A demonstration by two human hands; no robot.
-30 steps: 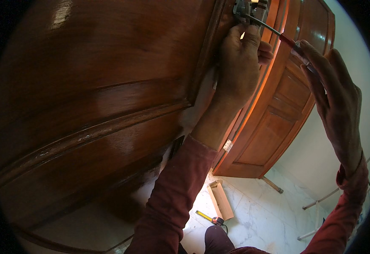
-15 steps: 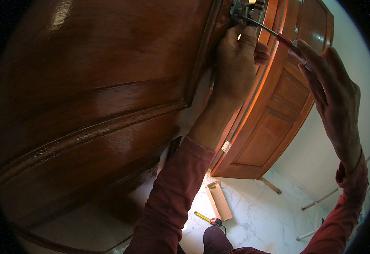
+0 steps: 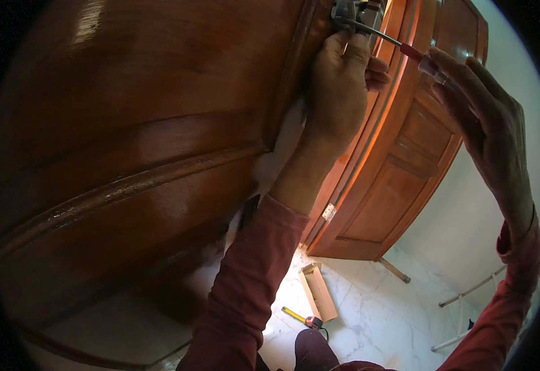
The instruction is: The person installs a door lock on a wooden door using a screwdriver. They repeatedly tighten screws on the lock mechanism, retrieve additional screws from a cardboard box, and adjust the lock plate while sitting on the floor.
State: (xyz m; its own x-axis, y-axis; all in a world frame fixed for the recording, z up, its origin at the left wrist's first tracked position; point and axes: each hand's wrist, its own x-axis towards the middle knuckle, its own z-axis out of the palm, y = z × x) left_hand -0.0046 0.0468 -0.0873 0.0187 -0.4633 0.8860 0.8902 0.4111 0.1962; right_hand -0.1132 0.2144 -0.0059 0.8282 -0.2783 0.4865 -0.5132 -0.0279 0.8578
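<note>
At the top, a metal door lock (image 3: 346, 10) sits at the edge of a dark wooden door (image 3: 158, 80). A screwdriver (image 3: 381, 35) with a red and clear handle reaches leftward, its tip against the lock's lower part. The fingers of my right hand (image 3: 489, 117) are closed round its handle. Just below the lock, my left hand (image 3: 341, 86) is raised with thumb and forefinger pinched near the shaft and the lock. What that pinch holds, if anything, is hidden by the fingers.
Behind stands a second, lighter wooden door (image 3: 400, 185) with a hinge (image 3: 329, 212). On the marble floor lie an opened cardboard box (image 3: 318, 294) and a yellow tape measure (image 3: 313, 322), partly drawn out. Metal legs (image 3: 468, 297) stand at the right by the white wall.
My right hand has turned slightly about the screwdriver handle, and the screwdriver has shifted a little left. My left hand remains pinched beneath the lock. The view has moved slightly.
</note>
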